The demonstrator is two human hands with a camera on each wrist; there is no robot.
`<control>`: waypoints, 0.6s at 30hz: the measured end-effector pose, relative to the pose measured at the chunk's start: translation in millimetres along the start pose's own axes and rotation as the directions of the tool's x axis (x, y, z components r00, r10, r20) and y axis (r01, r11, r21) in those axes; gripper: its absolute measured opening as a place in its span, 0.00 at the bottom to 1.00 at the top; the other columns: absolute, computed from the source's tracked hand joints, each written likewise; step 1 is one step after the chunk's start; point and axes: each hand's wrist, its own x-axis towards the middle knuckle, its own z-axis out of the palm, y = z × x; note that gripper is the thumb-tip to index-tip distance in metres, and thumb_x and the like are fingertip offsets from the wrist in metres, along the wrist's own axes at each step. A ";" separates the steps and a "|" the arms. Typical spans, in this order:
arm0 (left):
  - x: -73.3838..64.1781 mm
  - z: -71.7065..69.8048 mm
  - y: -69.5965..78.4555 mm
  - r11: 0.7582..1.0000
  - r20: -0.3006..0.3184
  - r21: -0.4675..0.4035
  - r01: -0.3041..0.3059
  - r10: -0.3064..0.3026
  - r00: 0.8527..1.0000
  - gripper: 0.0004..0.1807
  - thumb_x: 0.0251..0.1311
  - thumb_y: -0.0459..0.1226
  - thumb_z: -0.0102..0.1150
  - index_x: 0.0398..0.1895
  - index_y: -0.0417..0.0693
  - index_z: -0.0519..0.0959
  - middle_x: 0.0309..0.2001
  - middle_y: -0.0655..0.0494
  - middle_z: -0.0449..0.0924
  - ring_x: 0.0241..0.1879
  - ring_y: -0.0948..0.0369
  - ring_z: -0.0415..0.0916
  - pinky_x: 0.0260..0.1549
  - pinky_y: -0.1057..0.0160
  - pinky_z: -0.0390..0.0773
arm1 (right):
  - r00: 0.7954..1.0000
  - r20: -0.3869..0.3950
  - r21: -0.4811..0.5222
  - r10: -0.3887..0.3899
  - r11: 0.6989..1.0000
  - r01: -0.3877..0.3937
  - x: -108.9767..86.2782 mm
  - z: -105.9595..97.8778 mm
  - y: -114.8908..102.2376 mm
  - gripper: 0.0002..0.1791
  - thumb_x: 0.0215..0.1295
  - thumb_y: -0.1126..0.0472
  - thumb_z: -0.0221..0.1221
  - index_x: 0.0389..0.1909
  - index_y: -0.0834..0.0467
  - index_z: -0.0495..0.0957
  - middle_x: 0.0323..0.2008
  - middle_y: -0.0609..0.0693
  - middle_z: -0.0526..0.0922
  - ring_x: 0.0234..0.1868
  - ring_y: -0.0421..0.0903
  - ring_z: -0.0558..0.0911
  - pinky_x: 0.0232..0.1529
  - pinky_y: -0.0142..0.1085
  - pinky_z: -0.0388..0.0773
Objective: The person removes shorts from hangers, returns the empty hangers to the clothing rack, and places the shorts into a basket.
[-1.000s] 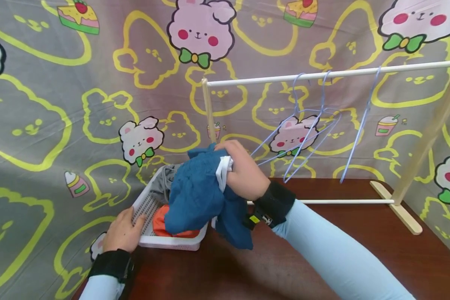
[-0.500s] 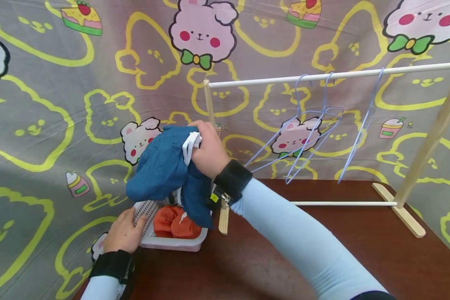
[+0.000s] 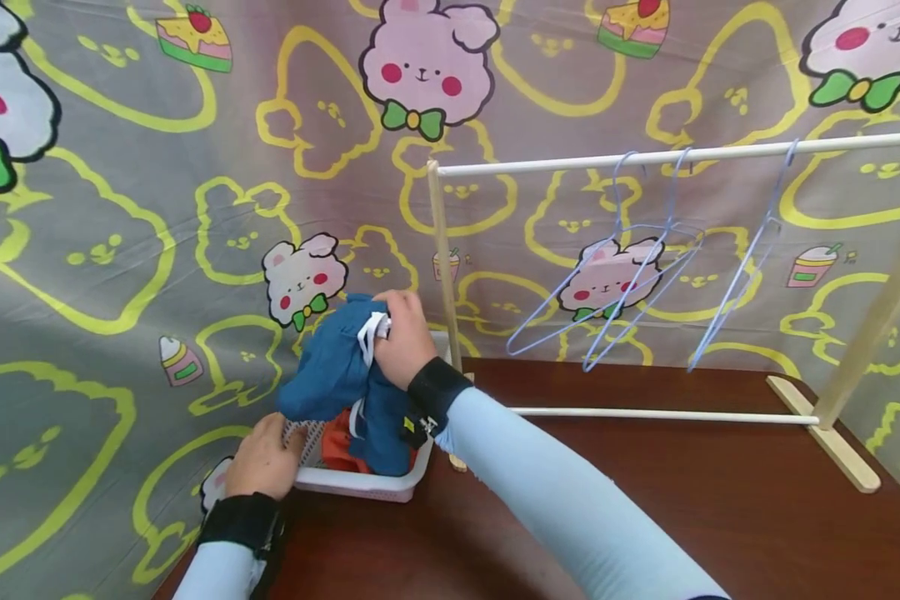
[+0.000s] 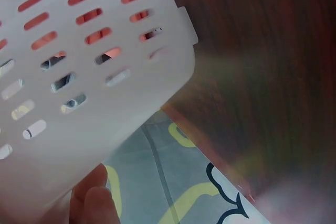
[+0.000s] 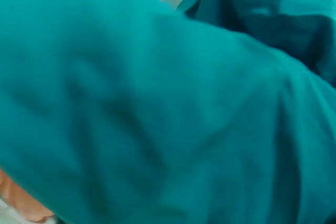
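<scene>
Bunched blue shorts with a white drawstring hang from my right hand, which grips them at the gathered waist. They are low over the white plastic basket, and one leg drops across its right side. In the right wrist view the shorts fill nearly everything. My left hand grips the basket's left rim. Fingertips show outside the slotted basket wall in the left wrist view. An orange garment lies in the basket, partly covered by the shorts.
A clothes rack with a white top bar and wooden posts stands to the right, its left post close behind the basket. Several blue wire hangers hang from it. Patterned cloth closes off the back and left of the brown table.
My right hand moved left with the blue shorts, lifting them, then lowered them over the basket. The gray garment seen earlier is now hidden. My left hand stays at the rim.
</scene>
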 end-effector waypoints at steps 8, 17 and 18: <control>3.7 1.7 2.6 1.000 -0.011 0.008 0.008 -0.008 1.000 0.33 0.75 0.44 0.41 0.74 0.30 0.59 0.71 0.32 0.60 0.67 0.34 0.60 0.65 0.33 0.58 | 0.997 0.049 -0.218 0.059 0.975 -0.047 -10.2 14.2 34.4 0.24 0.69 0.65 0.62 0.64 0.51 0.71 0.66 0.55 0.63 0.52 0.54 0.80 0.52 0.42 0.78; 1.4 1.2 0.6 0.999 0.007 -0.008 0.033 -0.032 0.999 0.31 0.76 0.40 0.35 0.76 0.33 0.56 0.73 0.35 0.58 0.69 0.35 0.58 0.67 0.35 0.56 | 0.966 0.257 -0.448 0.015 0.888 0.106 -32.2 26.7 51.5 0.29 0.67 0.60 0.65 0.68 0.46 0.70 0.69 0.54 0.63 0.64 0.53 0.72 0.51 0.41 0.79; 1.5 1.6 0.8 0.999 0.006 -0.007 0.034 -0.034 0.999 0.30 0.77 0.40 0.35 0.76 0.33 0.56 0.73 0.35 0.58 0.69 0.35 0.58 0.67 0.35 0.56 | 0.959 0.281 -0.471 0.014 0.873 0.125 -35.1 27.7 52.6 0.30 0.67 0.59 0.66 0.68 0.45 0.70 0.70 0.54 0.63 0.65 0.53 0.72 0.51 0.42 0.80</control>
